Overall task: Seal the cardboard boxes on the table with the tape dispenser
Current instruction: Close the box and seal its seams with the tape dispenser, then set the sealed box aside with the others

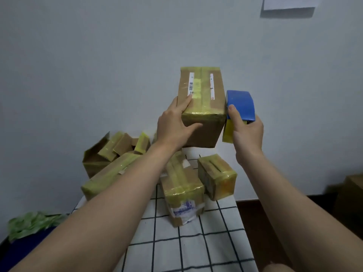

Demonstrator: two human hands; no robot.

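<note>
A tall cardboard box [204, 99], wrapped in yellowish tape with white labels on top, is held up above the table. My left hand [174, 122] grips its near left corner, fingers on top and thumb across the front face. My right hand [245, 132] grips a blue tape dispenser [240, 105] with a yellow tape roll, pressed against the box's right side.
Several taped cardboard boxes lie on the table with its white checked cloth [196, 242]: one in the middle [182, 191], a smaller one on the right [218, 177], a long one on the left [110, 173], an open one behind [98, 154]. Green crumpled material [31, 224] lies low at the left.
</note>
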